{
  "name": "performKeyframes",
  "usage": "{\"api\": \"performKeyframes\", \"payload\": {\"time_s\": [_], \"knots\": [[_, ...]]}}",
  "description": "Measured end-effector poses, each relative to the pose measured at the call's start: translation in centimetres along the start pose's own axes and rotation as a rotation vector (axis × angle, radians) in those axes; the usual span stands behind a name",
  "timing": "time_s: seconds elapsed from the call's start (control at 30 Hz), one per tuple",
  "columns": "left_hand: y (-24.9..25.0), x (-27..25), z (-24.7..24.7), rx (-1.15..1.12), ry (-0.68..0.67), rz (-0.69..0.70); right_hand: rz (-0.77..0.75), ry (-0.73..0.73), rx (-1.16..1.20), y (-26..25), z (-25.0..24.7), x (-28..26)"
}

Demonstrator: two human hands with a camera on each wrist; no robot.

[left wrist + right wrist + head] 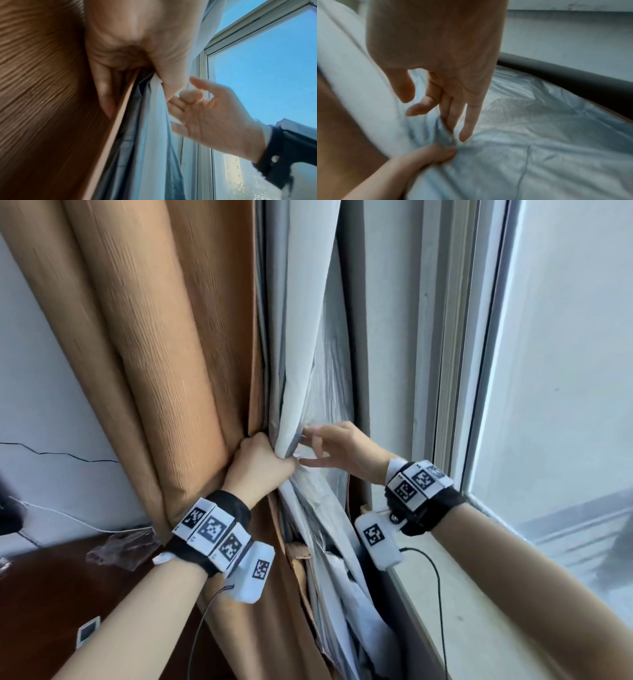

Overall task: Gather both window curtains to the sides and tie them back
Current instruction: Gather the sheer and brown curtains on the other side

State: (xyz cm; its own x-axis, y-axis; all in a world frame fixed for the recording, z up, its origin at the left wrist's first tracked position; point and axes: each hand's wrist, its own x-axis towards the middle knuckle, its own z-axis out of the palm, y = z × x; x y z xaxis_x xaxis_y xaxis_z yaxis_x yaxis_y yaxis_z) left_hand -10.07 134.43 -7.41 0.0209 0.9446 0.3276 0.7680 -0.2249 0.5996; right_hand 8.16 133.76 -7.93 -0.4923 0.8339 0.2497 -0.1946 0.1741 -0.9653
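A tan ribbed curtain (164, 354) with a pale grey lining (301, 320) hangs bunched in folds at the window's left side. My left hand (263, 460) grips the gathered folds at mid height, fingers curled round the curtain's edge (120, 121); its thumb (433, 154) presses on the lining (522, 148). My right hand (318, 446) is just to the right, fingers spread and loosely straight, its fingertips (464, 134) touching a crease of the lining. In the left wrist view the right hand (197, 108) shows an open palm holding nothing. No tie-back is visible.
The window glass (565, 371) and its white frame (455, 354) fill the right side, with the sill (462, 594) under my right forearm. A dark wooden table (68, 594) with crumpled clear plastic (120, 546), a white cable (68, 518) and a small white device (87, 630) stands lower left.
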Motion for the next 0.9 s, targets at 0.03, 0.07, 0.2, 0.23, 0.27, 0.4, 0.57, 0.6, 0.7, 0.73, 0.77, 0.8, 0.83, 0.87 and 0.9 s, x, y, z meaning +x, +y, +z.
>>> {"api": "performKeyframes", "payload": {"time_s": [0.03,0.07,0.2,0.23,0.27,0.4,0.57,0.6,0.7,0.73,0.77,0.8,0.83,0.87,0.9], "knots": [[-0.1,0.0,-0.2,-0.003,0.014,0.004,0.023,0.04,-0.003,0.0,-0.7,0.3],[-0.3,0.0,-0.3,0.001,0.017,0.014,0.046,0.106,-0.036,0.3,-1.6,0.7],[-1.5,-0.4,-0.8,-0.004,0.02,0.056,0.117,0.559,-0.177,3.9,-6.3,2.7],[-1.7,-0.4,-0.9,-0.009,0.029,0.062,0.168,0.638,-0.203,5.1,-7.5,3.3],[-1.7,-0.5,-1.0,-0.013,0.037,0.069,0.222,0.672,-0.222,6.1,-8.3,3.7],[-1.7,-0.2,-1.4,-0.032,0.04,0.085,0.262,0.655,-0.209,9.2,-10.1,6.1],[-1.9,0.3,-1.3,-0.038,0.013,0.077,0.229,0.687,-0.094,11.1,-12.0,9.4],[-1.9,0.3,-1.3,-0.037,0.014,0.08,0.205,0.692,-0.097,11.4,-12.7,9.8],[-1.9,0.6,-1.0,-0.031,0.03,0.102,0.112,0.729,-0.161,11.4,-13.1,10.3],[-1.8,0.7,-0.9,-0.028,0.037,0.104,0.094,0.735,-0.182,11.2,-12.8,10.0],[-1.8,0.8,-0.8,-0.026,0.047,0.105,0.087,0.738,-0.2,10.9,-12.6,9.7],[-1.7,0.8,-0.7,-0.022,0.054,0.11,0.08,0.74,-0.214,10.7,-12.4,9.4],[-1.7,0.9,-0.5,-0.011,0.059,0.108,0.076,0.74,-0.224,10.5,-12.2,9.0],[-1.7,0.9,-0.3,0.002,0.07,0.103,0.066,0.735,-0.228,10.0,-11.6,8.6],[-1.5,0.9,-0.1,0.016,0.087,0.091,0.064,0.742,-0.224,9.8,-11.2,8.1]]}}
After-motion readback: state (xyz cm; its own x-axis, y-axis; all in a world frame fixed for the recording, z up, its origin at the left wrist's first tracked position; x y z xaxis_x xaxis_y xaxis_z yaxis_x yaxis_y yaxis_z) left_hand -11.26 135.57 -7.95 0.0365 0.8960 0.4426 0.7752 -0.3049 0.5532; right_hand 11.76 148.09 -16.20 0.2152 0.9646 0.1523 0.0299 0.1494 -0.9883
